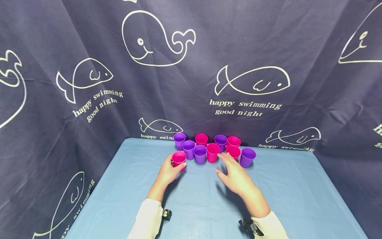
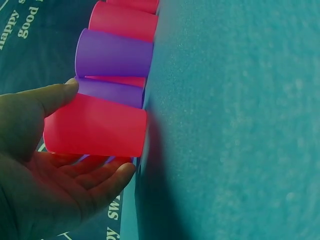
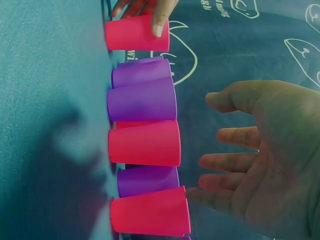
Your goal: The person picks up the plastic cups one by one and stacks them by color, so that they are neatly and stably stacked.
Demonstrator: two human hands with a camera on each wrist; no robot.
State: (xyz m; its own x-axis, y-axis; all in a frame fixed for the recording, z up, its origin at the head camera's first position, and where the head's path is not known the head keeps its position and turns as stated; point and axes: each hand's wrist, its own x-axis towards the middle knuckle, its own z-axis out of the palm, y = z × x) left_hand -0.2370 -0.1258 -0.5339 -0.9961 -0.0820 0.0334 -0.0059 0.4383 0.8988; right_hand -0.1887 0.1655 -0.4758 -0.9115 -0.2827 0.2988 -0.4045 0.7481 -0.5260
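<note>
My left hand (image 1: 167, 171) grips a pink cup (image 1: 179, 157) at the left end of a cluster of cups. The left wrist view shows the thumb on one side of this pink cup (image 2: 100, 127) and the fingers on the other. My right hand (image 1: 236, 173) hovers in front of the cluster's right part, holding nothing, its fingers spread in the right wrist view. Nearest to it are a pink cup (image 1: 213, 154) and another pink cup (image 1: 233, 151), partly hidden by the fingers. Whether a fingertip touches a rim, I cannot tell.
Several purple and pink cups stand upright, mouths up, near the table's back edge, among them a purple cup (image 1: 200, 155) in the middle and a purple cup (image 1: 247, 158) at the right end. A dark printed curtain (image 1: 191, 86) rises behind the blue table (image 1: 203, 199).
</note>
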